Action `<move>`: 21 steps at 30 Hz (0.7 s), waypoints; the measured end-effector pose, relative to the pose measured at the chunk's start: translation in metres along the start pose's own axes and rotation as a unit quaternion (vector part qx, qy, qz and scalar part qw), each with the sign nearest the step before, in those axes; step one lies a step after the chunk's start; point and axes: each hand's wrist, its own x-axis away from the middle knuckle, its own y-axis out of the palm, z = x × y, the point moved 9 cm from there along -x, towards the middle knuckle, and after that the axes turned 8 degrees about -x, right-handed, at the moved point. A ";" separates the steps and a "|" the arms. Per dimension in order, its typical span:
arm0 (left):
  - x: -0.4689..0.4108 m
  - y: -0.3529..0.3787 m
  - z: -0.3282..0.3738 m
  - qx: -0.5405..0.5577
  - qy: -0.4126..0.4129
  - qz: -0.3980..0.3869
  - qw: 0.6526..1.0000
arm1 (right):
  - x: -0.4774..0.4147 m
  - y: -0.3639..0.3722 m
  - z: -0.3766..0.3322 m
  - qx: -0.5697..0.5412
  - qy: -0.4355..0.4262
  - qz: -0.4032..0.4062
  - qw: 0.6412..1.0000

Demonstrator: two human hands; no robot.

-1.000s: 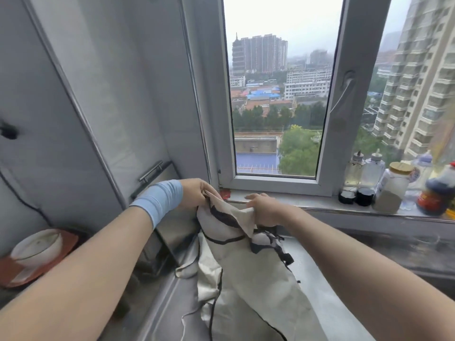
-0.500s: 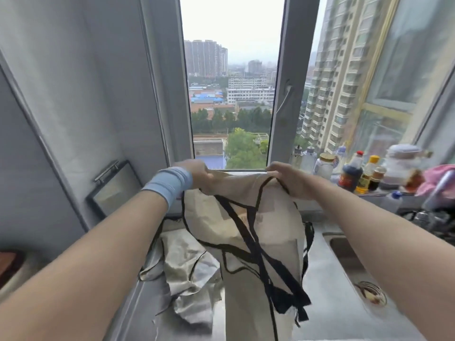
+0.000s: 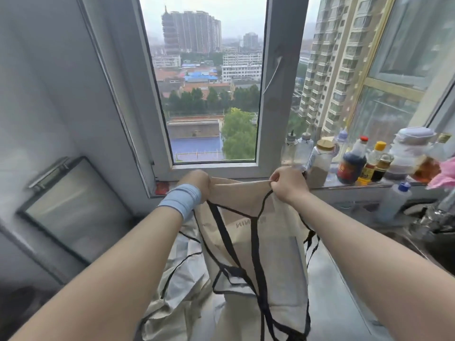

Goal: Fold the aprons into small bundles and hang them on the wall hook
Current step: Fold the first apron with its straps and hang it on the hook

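A beige apron (image 3: pixel 278 244) with black trim and black straps hangs in front of me, held up by its top edge. My left hand (image 3: pixel 198 182), with a blue wristband, grips the top left corner. My right hand (image 3: pixel 288 184) pinches the top right corner, and the edge is stretched taut between the two. The apron's lower part drapes down onto the steel counter (image 3: pixel 337 286). A second, paler apron (image 3: pixel 182 274) lies crumpled on the counter at the lower left, partly under the held one. No wall hook is in view.
Several sauce bottles and jars (image 3: pixel 352 161) line the windowsill at the right, with a pink cloth (image 3: pixel 445 175) at the far right. A glass-fronted metal panel (image 3: pixel 73 205) leans at the left. The window (image 3: pixel 206 94) is straight ahead.
Both hands lifted the apron off the counter and spread apart, pulling its top edge taut. My view has swung to the right, bringing the bottles into sight.
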 end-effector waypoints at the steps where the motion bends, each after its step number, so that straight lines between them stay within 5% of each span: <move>1: -0.010 0.014 0.002 0.022 0.001 -0.014 1.000 | -0.010 0.009 0.009 -0.020 0.004 0.006 1.000; 12: -0.046 0.159 0.074 0.059 0.084 -0.173 0.980 | -0.007 0.196 0.072 -0.008 -0.031 -0.343 0.939; 16: -0.032 0.192 0.094 0.050 0.093 -0.193 0.976 | 0.020 0.228 0.090 -0.034 0.004 -0.401 0.915; 21: -0.020 0.210 0.096 0.094 0.037 -0.178 0.979 | 0.037 0.232 0.130 0.079 0.102 -0.393 0.910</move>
